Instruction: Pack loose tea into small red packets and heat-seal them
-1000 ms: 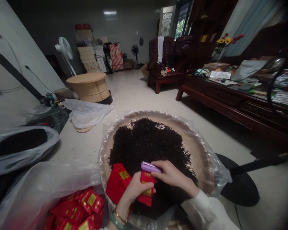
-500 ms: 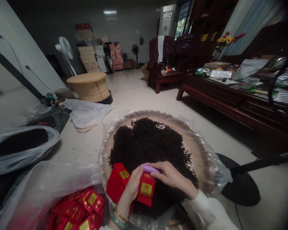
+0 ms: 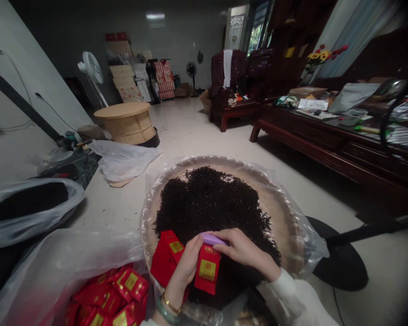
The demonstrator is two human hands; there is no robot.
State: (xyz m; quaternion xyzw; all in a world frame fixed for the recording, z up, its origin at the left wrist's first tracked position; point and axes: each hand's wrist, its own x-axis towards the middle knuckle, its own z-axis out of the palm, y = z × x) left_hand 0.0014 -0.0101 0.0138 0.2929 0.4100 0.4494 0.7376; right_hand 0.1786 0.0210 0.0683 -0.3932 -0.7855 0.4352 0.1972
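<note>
A purple hand-held bag sealer [image 3: 213,239] lies across the top edge of a small red packet [image 3: 207,269] with a gold label. My right hand [image 3: 238,246] is closed around the sealer's right part. At the sealer's left end, my left hand [image 3: 189,259] presses with its fingers together; whether it also pinches the packet's edge is hidden. The packet hangs below the sealer, label facing me. Beneath both hands spreads a heap of dark, dry tea leaves [image 3: 211,199] on a round, plastic-lined tray [image 3: 285,226]. More red packets [image 3: 166,253] lie at the tray's left, partly behind my left wrist.
Left of the tray, a clear plastic bag [image 3: 75,253] holds several filled red packets [image 3: 122,290]. Farther left stands another bag [image 3: 71,199] with dark contents. A black fan base [image 3: 342,267] rests to the right, near a long wooden table [image 3: 326,140]. A round woven stand [image 3: 125,122] is beyond.
My left hand has let go of the packet's front and shifted up to the sealer's left end. The sealer has closed down over the packet's top, and the label is now uncovered.
</note>
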